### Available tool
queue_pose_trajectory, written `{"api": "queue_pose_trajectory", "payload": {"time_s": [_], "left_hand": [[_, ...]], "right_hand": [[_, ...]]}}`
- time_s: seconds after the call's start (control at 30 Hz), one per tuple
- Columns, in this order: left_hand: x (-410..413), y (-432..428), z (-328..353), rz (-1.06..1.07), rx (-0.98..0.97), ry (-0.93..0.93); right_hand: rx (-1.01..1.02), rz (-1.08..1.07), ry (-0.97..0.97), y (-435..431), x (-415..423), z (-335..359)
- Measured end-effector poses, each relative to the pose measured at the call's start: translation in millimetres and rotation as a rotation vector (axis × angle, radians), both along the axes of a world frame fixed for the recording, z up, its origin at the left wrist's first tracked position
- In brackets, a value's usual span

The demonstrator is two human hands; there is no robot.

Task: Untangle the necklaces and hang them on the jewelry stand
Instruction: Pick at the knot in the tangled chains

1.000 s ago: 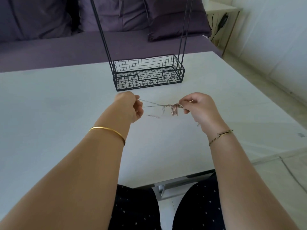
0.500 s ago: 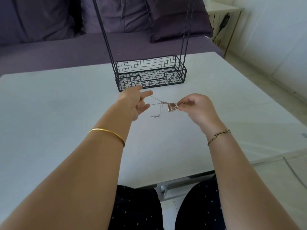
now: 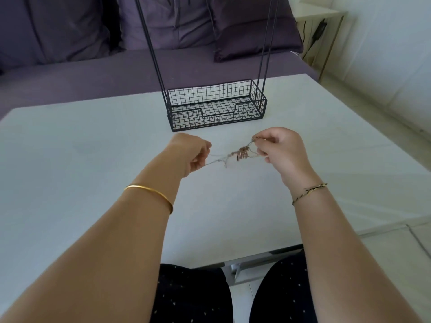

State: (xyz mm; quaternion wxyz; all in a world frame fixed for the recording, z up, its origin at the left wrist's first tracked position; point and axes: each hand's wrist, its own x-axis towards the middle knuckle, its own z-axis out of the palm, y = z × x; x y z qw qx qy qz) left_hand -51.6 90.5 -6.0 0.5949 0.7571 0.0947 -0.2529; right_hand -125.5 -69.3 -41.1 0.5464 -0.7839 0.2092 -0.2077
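With the left grip (image 3: pixel 193 152), fingers curled toward the palm, pinches two thin pale strands of the necklaces (image 3: pixel 239 155); with the right grip (image 3: pixel 283 155), curled likewise, pinches further strands between thumb and fingertips, slightly higher than the left. Holds the strands stretched between the two grips, with a knotted cluster of coppery links nearer the right grip and a short loose end hanging below the knot. Holds the tangle over the pale desk (image 3: pixel 70 159), on the near side of the jewelry stand (image 3: pixel 186 120) and apart from it; cannot tell whether the loose end touches the desk. Shows the jewelry stand upright on the far half of the desk, touched by neither grip: a black wire-mesh tray at the base, with a notched front wall, and thin black rods (image 3: pixel 151 43) rising from each end past the top edge of the view. Shows a gold bangle (image 3: pixel 151 190) on the left forearm and a thin braided bracelet (image 3: pixel 307 192) on the right wrist. Shows, beyond the desk, a purple sofa (image 3: pixel 70 71) with cushions, and at the far right a small pale side table (image 3: pixel 321 15) by a white wall. Shows, at the bottom edge, dark dotted trousers (image 3: pixel 191 294) below the near edge of the desk.
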Motion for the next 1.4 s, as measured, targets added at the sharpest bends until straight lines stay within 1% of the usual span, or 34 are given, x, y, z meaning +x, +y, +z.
{"api": "queue_pose_trajectory", "payload": {"time_s": [0.13,0.2,0.23,0.27,0.33,0.37,0.47,0.53,0.63,0.73,0.83,0.93,1.03,1.17,1.23,1.27,1.4], "left_hand": [[-4.0,-0.4,-0.6,-0.214,0.193,-0.075],[-7.3,-2.4,2.1,-0.346,0.313,-0.198],[-9.2,-4.2,3.6,-0.395,0.324,-0.262],[-11.0,-6.2,5.1,-0.436,0.294,-0.304],[-14.7,-10.1,7.4,-0.499,0.189,-0.337],[-17.1,-12.2,9.3,-0.517,0.157,-0.354],[-21.8,-17.0,14.1,-0.522,0.155,-0.417],[-24.4,-17.1,18.2,-0.518,0.163,-0.399],[-27.8,-15.5,23.5,-0.495,0.149,-0.261],[-30.0,-14.4,25.6,-0.443,0.151,-0.142],[-29.7,-14.9,26.0,-0.41,0.16,-0.091],[-27.0,-14.6,25.5,-0.403,0.142,-0.064],[-24.5,-13.7,25.8,-0.446,0.198,-0.106],[-21.7,-15.1,26.6,-0.471,0.243,-0.15],[-20.6,-14.9,26.0,-0.48,0.256,-0.157],[-20.3,-14.3,25.5,-0.482,0.267,-0.163],[-16.5,-8.8,23.4,-0.455,0.303,-0.171]], "right_hand": [[0.108,0.079,0.006,4.9,-3.5,9.3],[0.151,0.117,0.0,7.4,-5.0,13.2],[0.165,0.133,-0.002,8.6,-5.8,15.3],[0.17,0.148,-0.003,10.0,-6.6,17.8],[0.171,0.176,-0.009,13.2,-8.1,22.9],[0.167,0.186,-0.016,14.5,-8.9,25.2],[0.137,0.174,-0.043,15.0,-12.0,30.1],[0.129,0.129,-0.06,12.2,-14.7,30.8],[0.138,0.067,-0.062,9.0,-19.5,30.4],[0.171,0.058,-0.067,8.3,-23.3,29.3],[0.322,0.085,-0.081,8.6,-24.9,29.8],[0.601,0.107,-0.106,9.5,-25.4,31.1],[0.812,0.109,-0.139,9.6,-24.3,31.4],[0.949,0.081,-0.146,10.0,-21.6,31.3],[0.925,0.053,-0.138,11.7,-19.2,30.8],[0.842,0.03,-0.117,12.4,-18.2,29.6],[0.271,-0.066,-0.013,12.5,-14.9,20.4]]}}
